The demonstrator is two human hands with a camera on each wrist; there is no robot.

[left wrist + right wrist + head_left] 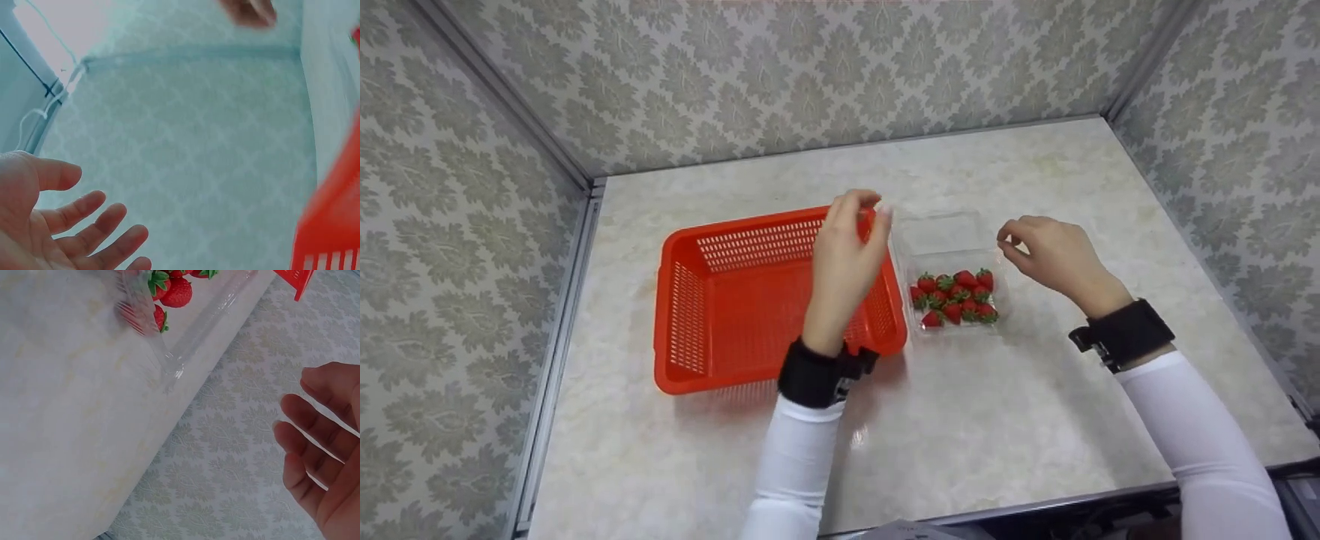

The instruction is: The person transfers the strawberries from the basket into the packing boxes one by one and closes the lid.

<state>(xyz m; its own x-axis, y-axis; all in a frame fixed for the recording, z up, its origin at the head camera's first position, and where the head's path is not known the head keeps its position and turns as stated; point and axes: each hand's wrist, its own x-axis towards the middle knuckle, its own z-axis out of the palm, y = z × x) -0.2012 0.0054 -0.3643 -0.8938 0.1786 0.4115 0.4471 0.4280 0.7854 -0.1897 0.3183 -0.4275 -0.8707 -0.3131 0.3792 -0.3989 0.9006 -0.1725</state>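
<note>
My left hand [844, 259] hovers over the right side of a red plastic basket [750, 300], its fingers loosely bent with nothing between them. In the left wrist view the same hand [73, 219] shows relaxed, spread fingers. Right of the basket lies a clear plastic clamshell box [919, 330] with its lid [937, 232] folded back. Several strawberries [956, 296] with green leaves sit inside the box. To the right of the box, my right hand [1050, 251] is held in the air, fingers lightly curved and holding nothing, as the right wrist view also shows.
The basket has slotted walls and stands on a pale marbled table [960, 420]. Patterned wall panels [810, 75] enclose the table at the back and both sides, with metal framing at the corners. The table's front edge is close to the person.
</note>
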